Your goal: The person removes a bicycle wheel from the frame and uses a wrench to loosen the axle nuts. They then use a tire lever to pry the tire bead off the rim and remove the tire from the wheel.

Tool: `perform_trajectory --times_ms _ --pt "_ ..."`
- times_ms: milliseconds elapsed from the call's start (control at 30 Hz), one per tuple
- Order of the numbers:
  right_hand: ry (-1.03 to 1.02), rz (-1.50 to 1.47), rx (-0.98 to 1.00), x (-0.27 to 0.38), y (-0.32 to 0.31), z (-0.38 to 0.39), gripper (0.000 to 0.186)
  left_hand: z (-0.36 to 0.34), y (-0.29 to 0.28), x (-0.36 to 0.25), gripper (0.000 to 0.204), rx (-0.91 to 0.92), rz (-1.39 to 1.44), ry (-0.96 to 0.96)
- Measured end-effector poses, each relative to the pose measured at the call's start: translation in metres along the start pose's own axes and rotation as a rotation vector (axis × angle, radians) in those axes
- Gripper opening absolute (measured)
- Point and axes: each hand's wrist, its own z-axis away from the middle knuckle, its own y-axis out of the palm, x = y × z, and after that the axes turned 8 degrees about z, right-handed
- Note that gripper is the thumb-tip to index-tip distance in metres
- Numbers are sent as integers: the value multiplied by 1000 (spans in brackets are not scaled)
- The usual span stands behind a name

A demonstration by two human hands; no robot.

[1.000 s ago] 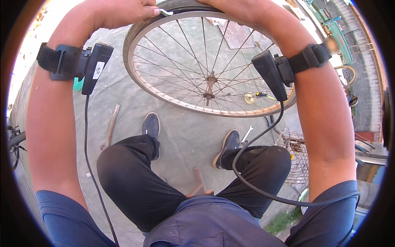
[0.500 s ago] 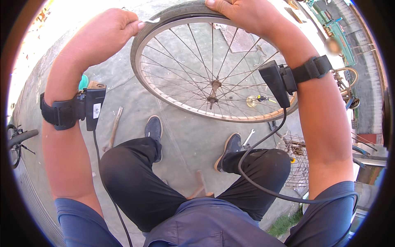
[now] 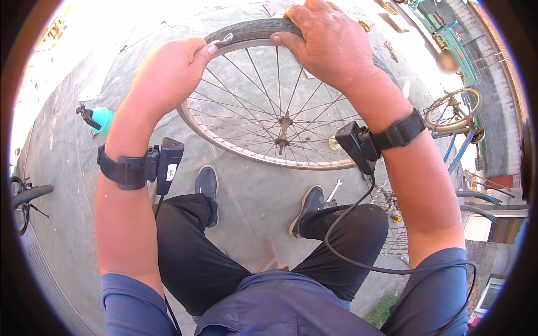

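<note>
A spoked bicycle wheel (image 3: pixel 235 147) with a black tyre (image 3: pixel 255 29) stands tilted in front of my knees, its hub (image 3: pixel 284 126) between the two arms. My left hand (image 3: pixel 168 75) is closed at the upper left of the rim, around a short silver tyre lever (image 3: pixel 224 40) whose curved tip shows at the tyre's edge. At the top right of the wheel, my right hand (image 3: pixel 333 47) grips the tyre, thumb on the near side and fingers over the outside. Part of the lever is hidden in the left hand.
A wrench (image 3: pixel 334 190) lies beside my right shoe (image 3: pixel 308 207), near a wire basket (image 3: pixel 395 232). A teal bottle (image 3: pixel 102 120) lies left of my arm. Farther right stand a bicycle (image 3: pixel 454 112) and a green cart (image 3: pixel 457 53). A wooden-handled tool (image 3: pixel 272 252) lies between my legs.
Both hands have come down and nearer, the left also moving right. The wheel's top has come lower in view. My right thumb now presses at the tyre's inner edge.
</note>
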Motion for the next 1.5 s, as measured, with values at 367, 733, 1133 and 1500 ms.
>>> perform_trajectory --times_ms 367,733,1133,1500 --pt "18 97 -80 5 9 7 43 27 39 -6 36 -325 140 57" --pt "29 -30 35 -1 -3 7 45 42 50 -25 26 -275 90 95" --pt "33 -158 203 6 -33 14 50 19 31 -37 29 -500 162 286" --pt "46 -294 222 -11 -43 48 53 8 49 -51 26 -253 286 423"
